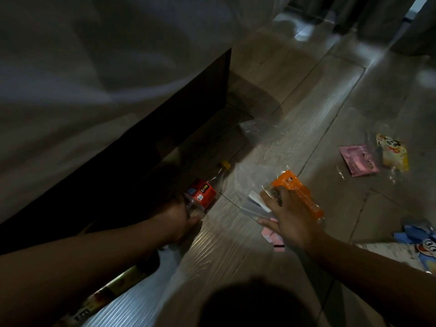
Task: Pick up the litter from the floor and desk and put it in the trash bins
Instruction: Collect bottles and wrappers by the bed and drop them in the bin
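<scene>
Head view: left hand (pixel 179 218) gripped the base of a clear bottle (pixel 205 192) with a red label and yellow cap, lying on the floor (pixel 306 102) just beside the dark bed base (pixel 118 166). Right hand (pixel 290 218) held an orange wrapper (pixel 297 187) plus clear plastic scraps, fingers curled. Pink wrapper (pixel 358 159) and yellow wrapper (pixel 394 152) lay side by side on the floor, well to the right.
</scene>
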`<state>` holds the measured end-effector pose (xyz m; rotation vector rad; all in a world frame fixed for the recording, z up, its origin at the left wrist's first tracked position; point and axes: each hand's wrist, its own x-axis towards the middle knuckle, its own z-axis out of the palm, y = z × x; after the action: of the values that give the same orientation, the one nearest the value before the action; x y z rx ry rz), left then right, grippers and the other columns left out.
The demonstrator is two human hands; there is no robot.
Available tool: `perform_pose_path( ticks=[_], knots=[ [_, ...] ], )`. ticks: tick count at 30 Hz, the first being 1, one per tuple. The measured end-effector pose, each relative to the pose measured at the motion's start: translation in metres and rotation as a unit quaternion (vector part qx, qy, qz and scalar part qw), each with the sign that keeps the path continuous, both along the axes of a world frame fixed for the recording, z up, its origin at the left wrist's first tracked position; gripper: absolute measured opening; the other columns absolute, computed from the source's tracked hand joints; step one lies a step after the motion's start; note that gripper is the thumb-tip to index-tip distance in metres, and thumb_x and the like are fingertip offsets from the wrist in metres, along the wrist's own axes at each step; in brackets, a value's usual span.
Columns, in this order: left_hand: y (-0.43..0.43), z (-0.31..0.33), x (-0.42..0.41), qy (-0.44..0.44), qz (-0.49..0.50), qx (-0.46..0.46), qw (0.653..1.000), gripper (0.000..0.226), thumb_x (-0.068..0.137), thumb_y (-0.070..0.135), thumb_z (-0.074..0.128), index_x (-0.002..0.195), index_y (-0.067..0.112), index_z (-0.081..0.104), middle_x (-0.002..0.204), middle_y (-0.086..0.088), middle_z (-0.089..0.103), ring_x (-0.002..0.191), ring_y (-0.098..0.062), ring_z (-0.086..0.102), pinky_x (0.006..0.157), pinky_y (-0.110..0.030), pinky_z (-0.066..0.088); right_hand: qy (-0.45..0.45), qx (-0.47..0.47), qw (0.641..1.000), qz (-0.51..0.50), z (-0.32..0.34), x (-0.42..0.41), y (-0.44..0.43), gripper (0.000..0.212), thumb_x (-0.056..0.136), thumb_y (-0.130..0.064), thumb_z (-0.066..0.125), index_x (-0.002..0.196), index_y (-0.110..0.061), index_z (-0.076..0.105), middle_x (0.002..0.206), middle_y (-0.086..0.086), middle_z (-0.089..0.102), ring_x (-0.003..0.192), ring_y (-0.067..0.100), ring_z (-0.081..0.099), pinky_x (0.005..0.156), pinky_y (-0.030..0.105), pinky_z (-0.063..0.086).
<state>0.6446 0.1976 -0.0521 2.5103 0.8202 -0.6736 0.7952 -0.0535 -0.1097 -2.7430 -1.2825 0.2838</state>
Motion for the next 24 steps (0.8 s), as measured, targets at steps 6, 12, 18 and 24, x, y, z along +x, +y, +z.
perform_pose_path(
  ticks=[6,12,18,24],
  knots=[
    [0.0,-0.002,0.006,0.003,-0.004,0.014,1.0,0.073,0.09,0.048,0.053,0.142,0.004,0.025,0.137,-0.015,0.048,0.122,-0.028,0.052,0.096,-0.03,0.041,0.009,0.001,1.0,-0.006,-0.001,0.004,0.002,0.054,0.091,-0.046,0.054,0.14,-0.031,0.04,0.133,0.008,0.038,0.115,0.021,0.047,0.092,0.032,0.048],
    [0.0,-0.005,0.01,0.007,-0.003,0.015,1.0,0.073,0.09,0.048,0.053,0.142,0.005,0.025,0.137,-0.016,0.047,0.122,-0.028,0.051,0.098,-0.033,0.041,0.032,0.012,0.999,-0.006,0.0,0.011,0.007,0.051,0.089,-0.027,0.063,0.136,-0.029,0.044,0.124,0.002,0.04,0.099,0.008,0.045,0.083,0.019,0.041],
    [0.0,-0.005,0.013,0.015,0.009,-0.005,1.0,0.072,0.092,0.047,0.052,0.144,0.007,0.022,0.136,-0.014,0.047,0.121,-0.026,0.051,0.097,-0.032,0.041,0.098,0.022,0.995,-0.018,0.006,0.027,0.02,0.031,0.094,-0.02,0.056,0.124,-0.024,0.054,0.116,-0.004,0.055,0.094,0.005,0.05,0.076,0.014,0.038],
    [-0.001,-0.003,0.014,0.012,0.006,-0.001,1.0,0.074,0.091,0.048,0.053,0.143,0.007,0.022,0.136,-0.014,0.047,0.122,-0.027,0.05,0.097,-0.033,0.041,0.123,0.082,0.983,-0.108,0.016,0.024,0.027,0.016,0.098,-0.024,0.049,0.109,-0.023,0.06,0.078,-0.012,0.058,0.07,0.0,0.058,0.058,0.012,0.039]
  ],
)
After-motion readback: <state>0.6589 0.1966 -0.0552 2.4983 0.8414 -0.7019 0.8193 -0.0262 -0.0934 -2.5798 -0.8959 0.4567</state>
